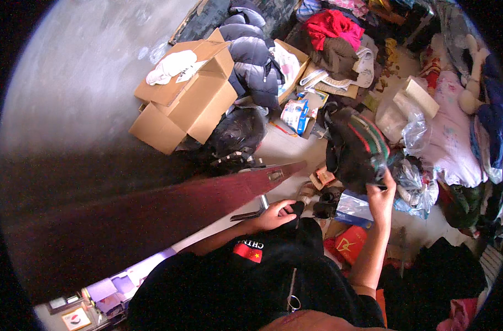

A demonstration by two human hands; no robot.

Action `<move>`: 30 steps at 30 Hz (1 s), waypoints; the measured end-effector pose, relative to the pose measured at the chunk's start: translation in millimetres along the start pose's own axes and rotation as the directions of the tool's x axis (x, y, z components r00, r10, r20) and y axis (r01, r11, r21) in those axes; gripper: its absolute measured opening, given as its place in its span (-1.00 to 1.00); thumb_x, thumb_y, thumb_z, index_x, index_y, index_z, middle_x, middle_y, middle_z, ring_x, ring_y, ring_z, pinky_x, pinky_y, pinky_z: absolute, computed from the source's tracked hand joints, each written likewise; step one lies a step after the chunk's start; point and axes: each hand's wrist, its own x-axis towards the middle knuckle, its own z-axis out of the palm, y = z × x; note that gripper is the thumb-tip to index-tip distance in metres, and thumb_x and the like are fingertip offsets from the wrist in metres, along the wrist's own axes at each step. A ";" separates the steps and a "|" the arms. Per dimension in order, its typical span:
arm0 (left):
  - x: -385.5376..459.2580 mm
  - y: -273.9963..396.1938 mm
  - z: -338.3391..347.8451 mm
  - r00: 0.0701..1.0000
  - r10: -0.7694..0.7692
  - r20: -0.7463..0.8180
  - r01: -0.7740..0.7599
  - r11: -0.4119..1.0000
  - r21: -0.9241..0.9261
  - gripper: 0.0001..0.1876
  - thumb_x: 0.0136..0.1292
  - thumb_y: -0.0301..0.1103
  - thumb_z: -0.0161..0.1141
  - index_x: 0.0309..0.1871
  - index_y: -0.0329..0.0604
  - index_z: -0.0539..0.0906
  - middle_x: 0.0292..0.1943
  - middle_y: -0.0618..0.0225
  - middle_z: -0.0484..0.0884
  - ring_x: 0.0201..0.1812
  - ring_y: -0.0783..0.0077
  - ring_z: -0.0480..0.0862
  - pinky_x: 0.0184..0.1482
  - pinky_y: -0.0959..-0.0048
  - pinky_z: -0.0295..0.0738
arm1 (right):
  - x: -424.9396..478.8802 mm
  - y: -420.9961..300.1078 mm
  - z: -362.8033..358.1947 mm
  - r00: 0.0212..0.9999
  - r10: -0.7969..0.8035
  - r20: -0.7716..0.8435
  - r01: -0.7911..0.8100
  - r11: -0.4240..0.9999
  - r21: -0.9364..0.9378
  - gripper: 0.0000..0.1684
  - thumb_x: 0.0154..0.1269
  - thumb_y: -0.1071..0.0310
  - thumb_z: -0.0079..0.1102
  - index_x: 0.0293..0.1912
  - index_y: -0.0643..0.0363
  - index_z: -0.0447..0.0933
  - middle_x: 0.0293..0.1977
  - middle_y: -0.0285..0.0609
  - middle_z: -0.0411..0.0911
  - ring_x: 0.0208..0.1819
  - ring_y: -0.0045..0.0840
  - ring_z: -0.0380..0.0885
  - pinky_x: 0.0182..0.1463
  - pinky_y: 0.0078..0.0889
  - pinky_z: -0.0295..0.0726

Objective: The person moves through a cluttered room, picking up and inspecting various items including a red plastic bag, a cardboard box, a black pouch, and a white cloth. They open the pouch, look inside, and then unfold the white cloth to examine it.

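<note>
My right hand [382, 194] grips the lower end of a black bag [346, 153], near its zipper. Beside the zipper [369, 132] runs a green and red stripe. The bag hangs tilted over the cluttered floor. In front of my black top, my left hand [276, 215] has its fingers curled against a small piece of black material [298, 207]; whether it grips this cannot be told. Under the bag are dark shoes [328, 202], a blue and clear flat package [353, 209] and a small orange box [325, 176].
A dark red door [173, 207] with a metal handle [264, 202] stands close on the left. Beyond it are an open cardboard box [189, 95], a black plastic bag [239, 128] and a puffy jacket [255, 53]. Clothes [334, 33] and a pink cloth [454, 132] lie piled rightward.
</note>
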 end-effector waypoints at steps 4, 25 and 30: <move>4.5 31.4 17.5 0.981 0.004 0.192 0.085 0.888 -0.452 -0.42 0.37 -0.15 0.15 0.35 -0.16 0.25 0.02 0.18 0.57 -0.03 0.43 0.61 0.09 0.40 0.50 | -43.3 -16.7 -6.4 0.966 -0.206 0.153 0.253 0.861 -0.441 -0.51 -0.26 0.67 0.16 -0.15 0.31 0.49 -0.32 0.04 0.57 -0.24 -0.23 0.61 -0.19 -0.31 0.56; -11.7 -68.9 33.7 0.968 -0.223 -0.116 0.156 0.894 -0.420 -0.35 0.07 -0.32 0.30 0.27 -0.23 0.37 -0.02 0.34 0.55 -0.07 0.46 0.50 0.01 0.39 0.43 | 95.7 -136.7 187.0 0.617 -0.642 0.455 0.748 0.659 -0.085 -0.37 0.19 -0.11 0.22 0.06 0.18 0.43 -0.06 0.03 0.56 0.01 -0.10 0.52 0.01 -0.09 0.51; -22.9 -56.0 8.1 0.967 -0.253 0.019 0.247 0.923 -0.295 -0.27 0.12 -0.32 0.28 0.36 -0.31 0.25 0.08 0.33 0.47 0.02 0.50 0.45 0.08 0.44 0.39 | 169.6 -195.6 340.8 0.538 -0.748 0.389 0.817 0.576 -0.023 -0.06 0.10 -0.22 0.26 0.28 0.19 0.24 0.28 0.13 0.26 0.32 -0.01 0.23 0.33 -0.08 0.28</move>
